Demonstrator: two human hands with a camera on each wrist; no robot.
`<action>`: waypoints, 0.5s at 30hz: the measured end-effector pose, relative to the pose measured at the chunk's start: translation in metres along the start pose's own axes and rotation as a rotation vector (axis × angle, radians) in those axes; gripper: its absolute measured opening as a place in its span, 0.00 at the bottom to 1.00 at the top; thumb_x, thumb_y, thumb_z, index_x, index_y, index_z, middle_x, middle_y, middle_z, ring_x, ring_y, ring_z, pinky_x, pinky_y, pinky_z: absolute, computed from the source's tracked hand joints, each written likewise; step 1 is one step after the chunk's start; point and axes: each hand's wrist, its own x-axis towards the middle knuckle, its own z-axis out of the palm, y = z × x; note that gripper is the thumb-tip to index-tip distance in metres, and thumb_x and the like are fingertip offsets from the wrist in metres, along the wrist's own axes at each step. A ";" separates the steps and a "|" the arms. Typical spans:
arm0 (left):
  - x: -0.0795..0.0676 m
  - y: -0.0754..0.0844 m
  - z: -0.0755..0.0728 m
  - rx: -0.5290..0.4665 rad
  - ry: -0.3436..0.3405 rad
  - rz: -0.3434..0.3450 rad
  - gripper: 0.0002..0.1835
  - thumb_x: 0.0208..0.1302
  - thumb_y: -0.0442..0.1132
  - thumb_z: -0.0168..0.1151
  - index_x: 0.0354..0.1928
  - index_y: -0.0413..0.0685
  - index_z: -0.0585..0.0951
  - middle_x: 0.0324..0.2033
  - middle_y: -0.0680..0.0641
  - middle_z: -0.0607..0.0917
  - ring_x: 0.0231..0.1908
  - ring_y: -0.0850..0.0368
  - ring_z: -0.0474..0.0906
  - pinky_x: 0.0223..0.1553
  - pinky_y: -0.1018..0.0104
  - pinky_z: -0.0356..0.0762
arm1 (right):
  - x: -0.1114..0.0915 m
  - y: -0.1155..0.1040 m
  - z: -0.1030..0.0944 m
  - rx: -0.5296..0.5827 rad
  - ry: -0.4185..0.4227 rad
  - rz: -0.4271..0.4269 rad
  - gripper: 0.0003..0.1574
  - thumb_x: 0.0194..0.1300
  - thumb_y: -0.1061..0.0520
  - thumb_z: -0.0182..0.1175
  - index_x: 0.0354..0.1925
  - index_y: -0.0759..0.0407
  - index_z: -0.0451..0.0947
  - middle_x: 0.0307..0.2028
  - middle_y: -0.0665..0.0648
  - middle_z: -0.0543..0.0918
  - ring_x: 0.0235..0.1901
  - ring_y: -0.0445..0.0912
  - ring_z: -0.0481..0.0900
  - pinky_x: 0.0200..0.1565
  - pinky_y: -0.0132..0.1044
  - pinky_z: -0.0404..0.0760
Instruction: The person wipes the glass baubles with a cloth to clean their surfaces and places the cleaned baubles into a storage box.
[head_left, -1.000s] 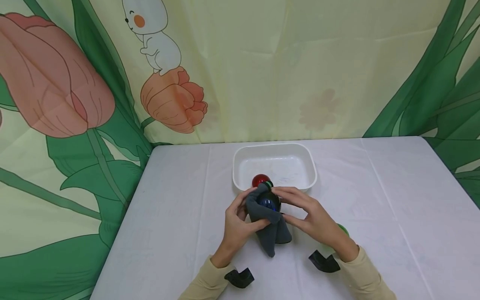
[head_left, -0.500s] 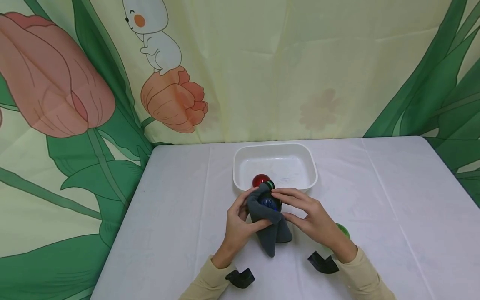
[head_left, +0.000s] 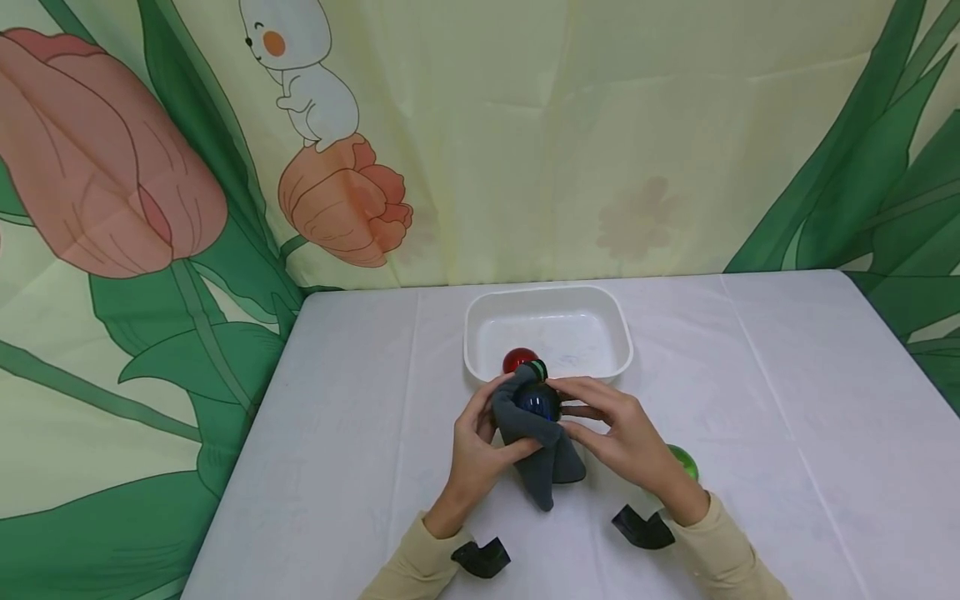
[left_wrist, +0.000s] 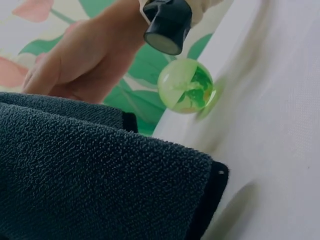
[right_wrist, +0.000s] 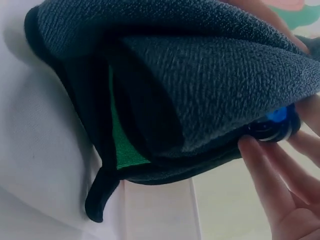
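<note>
In the head view a dark grey cloth (head_left: 536, 479) is wrapped part of the way round a shiny dark blue ball (head_left: 538, 402). My left hand (head_left: 477, 458) grips the cloth from the left, thumb across its front. From the other side my right hand (head_left: 622, 429) holds the ball between thumb and fingers. Seen from the right wrist, the cloth (right_wrist: 225, 95) hangs in folds with a green underside, and only a small piece of the blue ball (right_wrist: 277, 115) shows beside the fingertips. The cloth (left_wrist: 100, 170) fills the lower left wrist view.
Behind the hands stands a white tray (head_left: 585, 333) with a red ball (head_left: 519, 359) at its near left side. A clear green ball (head_left: 684, 460) sits on the white tablecloth (head_left: 360, 417), partly hidden by the right wrist. A flowered curtain (head_left: 510, 167) hangs behind the table.
The right hand's fingers have shifted slightly at the ball and its wrist has moved a little left, showing more of the green ball. The left hand keeps its grip on the cloth.
</note>
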 end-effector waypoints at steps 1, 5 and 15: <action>0.000 0.000 0.000 0.002 0.004 0.005 0.38 0.55 0.34 0.75 0.67 0.40 0.69 0.58 0.33 0.79 0.57 0.56 0.79 0.62 0.65 0.75 | 0.000 -0.001 0.000 0.007 -0.001 0.011 0.36 0.55 0.74 0.68 0.62 0.65 0.75 0.56 0.63 0.80 0.56 0.40 0.79 0.49 0.36 0.84; -0.001 0.000 0.001 0.010 0.021 0.010 0.37 0.54 0.32 0.75 0.66 0.40 0.71 0.57 0.34 0.80 0.57 0.55 0.80 0.61 0.64 0.76 | 0.001 -0.002 -0.003 0.020 -0.024 0.011 0.35 0.55 0.73 0.68 0.62 0.66 0.74 0.56 0.63 0.80 0.54 0.42 0.80 0.50 0.39 0.84; -0.001 -0.001 0.001 0.030 0.037 -0.018 0.36 0.53 0.31 0.75 0.66 0.42 0.71 0.57 0.35 0.80 0.56 0.54 0.80 0.61 0.63 0.76 | 0.000 -0.001 -0.008 -0.031 -0.106 0.014 0.41 0.54 0.74 0.70 0.66 0.59 0.73 0.64 0.58 0.75 0.64 0.40 0.73 0.61 0.30 0.76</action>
